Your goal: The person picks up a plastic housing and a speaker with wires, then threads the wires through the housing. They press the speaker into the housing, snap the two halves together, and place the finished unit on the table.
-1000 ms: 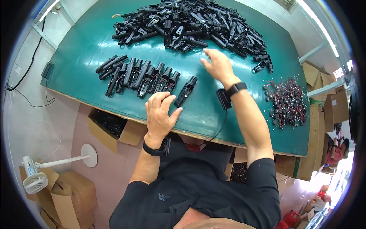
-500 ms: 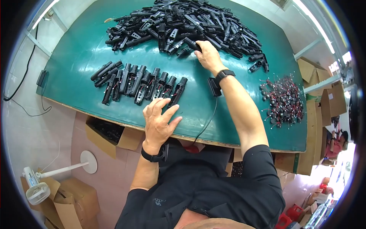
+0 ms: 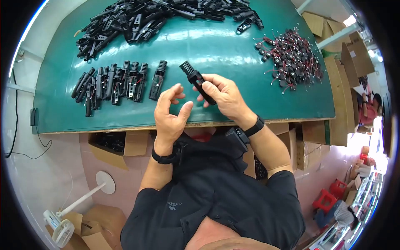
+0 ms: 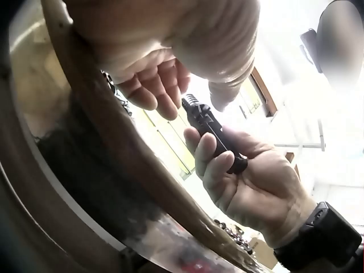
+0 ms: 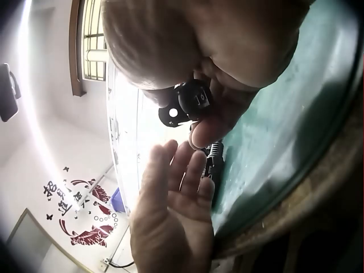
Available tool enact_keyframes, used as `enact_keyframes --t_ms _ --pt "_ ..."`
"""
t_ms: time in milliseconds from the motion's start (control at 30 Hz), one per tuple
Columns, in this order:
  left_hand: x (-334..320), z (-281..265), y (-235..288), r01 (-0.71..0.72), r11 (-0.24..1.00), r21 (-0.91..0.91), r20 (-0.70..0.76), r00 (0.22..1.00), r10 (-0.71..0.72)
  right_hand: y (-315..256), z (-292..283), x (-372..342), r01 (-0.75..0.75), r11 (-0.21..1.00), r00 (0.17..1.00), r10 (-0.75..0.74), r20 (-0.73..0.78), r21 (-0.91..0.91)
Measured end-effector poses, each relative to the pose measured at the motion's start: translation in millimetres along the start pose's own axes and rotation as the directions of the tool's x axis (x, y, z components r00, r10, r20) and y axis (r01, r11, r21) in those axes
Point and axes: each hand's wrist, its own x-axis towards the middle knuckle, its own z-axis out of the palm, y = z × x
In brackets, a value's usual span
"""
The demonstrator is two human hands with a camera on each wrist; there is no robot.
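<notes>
In the head view my right hand grips a black plastic housing, its ribbed end pointing up and left. My left hand is beside it with nothing in it, fingers relaxed and thumb apart. The left wrist view shows the right hand with fingers curled round the housing, the left palm above. In the right wrist view the housing's round end shows under the right hand, and the left hand faces it. A single housing lies on the table left of the held one.
A row of black housings lies at the left, some with red wires. A large pile of housings spans the back of the green table. Small round parts with red wires are heaped at the right. Cardboard boxes stand below.
My right hand has come back from the pile with a housing and is now near my left hand. The head view has shifted, and the left hand has moved away from the row's end.
</notes>
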Motion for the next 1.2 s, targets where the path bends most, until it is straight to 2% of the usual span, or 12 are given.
enact_keyframes --t_ms 67,200,367,467,500,600,700,867,933,1000,1067,1200 --pt "-1 13 -1 0.158 0.966 -0.204 0.010 0.987 -0.160 9 -2 -11 -0.012 0.998 1.000 0.012 0.002 0.066" --pt "4 18 -1 0.120 0.932 -0.343 0.036 0.993 -0.114 10 -9 -24 -0.074 0.997 0.997 0.074 0.010 -0.009" --pt "4 8 -5 -0.068 0.997 0.036 0.153 0.986 0.062 10 -23 -23 -0.007 0.991 1.000 0.010 0.024 -0.137" --pt "-1 16 -6 0.167 0.893 -0.418 0.054 0.986 -0.159 3 -20 -25 -0.087 0.990 0.996 0.087 -0.007 -0.112" --pt "-3 16 -6 0.167 0.892 -0.421 0.062 0.986 -0.155 5 -17 -25 -0.085 0.990 0.996 0.083 -0.016 -0.112" --pt "-7 21 -6 0.264 0.907 -0.329 0.182 0.960 -0.213 17 -2 -25 0.339 0.758 0.925 -0.375 0.053 -0.556" --pt "-8 20 -1 0.333 0.871 -0.361 0.190 0.941 -0.281 16 11 -35 0.448 0.602 0.842 -0.532 0.086 -0.662" --pt "-9 17 -12 0.288 0.892 -0.347 0.146 0.957 -0.253 5 -7 -51 0.444 0.604 0.873 -0.457 0.168 -0.662" --pt "-7 13 -10 0.316 0.843 -0.435 0.158 0.949 -0.274 -15 -53 -46 0.410 0.459 0.879 -0.429 0.208 -0.788" --pt "-6 8 -6 0.372 0.733 -0.570 0.176 0.926 -0.333 -36 -99 -34 0.191 0.415 0.895 -0.445 -0.015 -0.890" --pt "-8 10 -7 0.367 0.744 -0.558 0.174 0.929 -0.328 -31 -160 -7 0.018 0.213 0.782 -0.612 -0.119 -0.977" --pt "-8 11 -13 0.335 0.781 -0.527 0.161 0.942 -0.295 -31 -198 20 -0.214 0.104 0.827 -0.510 -0.237 -0.971"
